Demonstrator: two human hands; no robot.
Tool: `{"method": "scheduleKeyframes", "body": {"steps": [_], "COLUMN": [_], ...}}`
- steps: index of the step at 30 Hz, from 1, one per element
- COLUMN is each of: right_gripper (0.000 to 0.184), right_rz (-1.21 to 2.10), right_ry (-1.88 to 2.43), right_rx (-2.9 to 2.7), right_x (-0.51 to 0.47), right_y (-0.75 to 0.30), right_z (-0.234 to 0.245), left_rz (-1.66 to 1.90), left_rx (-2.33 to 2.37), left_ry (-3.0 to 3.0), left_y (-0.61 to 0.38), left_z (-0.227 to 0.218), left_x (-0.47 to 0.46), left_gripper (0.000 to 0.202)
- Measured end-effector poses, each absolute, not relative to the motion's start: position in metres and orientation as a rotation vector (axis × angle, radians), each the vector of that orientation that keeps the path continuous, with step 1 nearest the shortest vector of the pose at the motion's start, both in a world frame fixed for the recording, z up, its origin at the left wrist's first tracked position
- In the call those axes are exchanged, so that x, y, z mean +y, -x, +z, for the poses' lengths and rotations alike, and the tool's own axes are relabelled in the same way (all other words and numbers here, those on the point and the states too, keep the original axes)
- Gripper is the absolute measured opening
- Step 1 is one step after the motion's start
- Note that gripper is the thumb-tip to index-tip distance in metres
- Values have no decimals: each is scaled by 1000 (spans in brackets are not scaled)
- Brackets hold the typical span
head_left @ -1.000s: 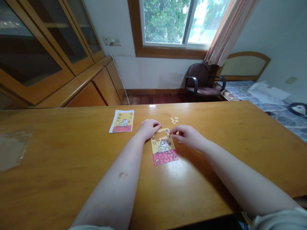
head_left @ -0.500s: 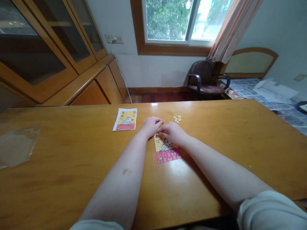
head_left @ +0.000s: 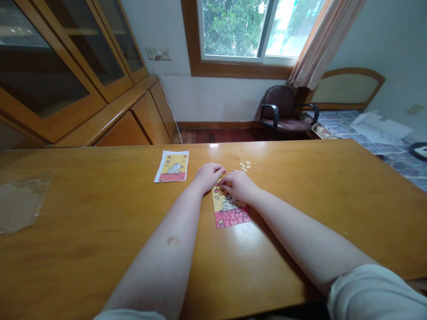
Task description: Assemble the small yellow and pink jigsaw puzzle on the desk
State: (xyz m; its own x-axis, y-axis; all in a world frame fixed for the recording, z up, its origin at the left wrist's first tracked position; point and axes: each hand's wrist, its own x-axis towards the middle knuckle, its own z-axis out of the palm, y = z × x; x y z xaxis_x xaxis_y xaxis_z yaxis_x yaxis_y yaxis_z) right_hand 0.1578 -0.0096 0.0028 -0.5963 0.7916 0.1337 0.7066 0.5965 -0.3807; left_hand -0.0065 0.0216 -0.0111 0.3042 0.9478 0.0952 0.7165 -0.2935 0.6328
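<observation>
A partly covered jigsaw puzzle (head_left: 231, 218) lies flat on the table, yellow above with a white cartoon animal and pink along the bottom. Over its upper part is my right hand (head_left: 240, 185), thumb and fingers drawn together in a pinch; whatever is between the fingertips is too small to make out. My left hand (head_left: 208, 176) rests at the puzzle's upper left corner, its fingers bent and close together, and their tips almost meet those of my right hand. Beyond my right hand lie several loose puzzle pieces (head_left: 246, 166), pale side up.
A printed picture (head_left: 173, 167) of the same design lies left of my hands on the wooden table (head_left: 100, 213). Farther left is a clear plastic bag (head_left: 23, 202). Past the table stand a brown armchair (head_left: 280, 109), a bed (head_left: 360, 126) and a wooden cabinet (head_left: 116, 106).
The view has shifted very slightly. Both hands keep nearly the same pose at the puzzle's top, and the loose pieces lie as before.
</observation>
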Motion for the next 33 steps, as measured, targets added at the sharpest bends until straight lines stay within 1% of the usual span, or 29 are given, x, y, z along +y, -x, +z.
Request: {"method": "scheduleKeyframes", "body": {"steps": [13,19,33], "right_gripper": [13,22,23], "right_rz": [386,369,346], "right_ry": [1116,1059,1013], "right_rx": [-2551,-2485,-2629], "right_x": [-8,-11,-18], "right_y": [-160,-166,-165], "right_z": [-4,3,7], "left_rz": [651,638,637], "left_rx": [1468,1467,1473], "left_ry": [-2112,-2134,-2129], "left_y": [7,6,6], "left_z": [-11,-8,-8], "left_x": [22,20,20], "left_gripper": [31,30,29]}}
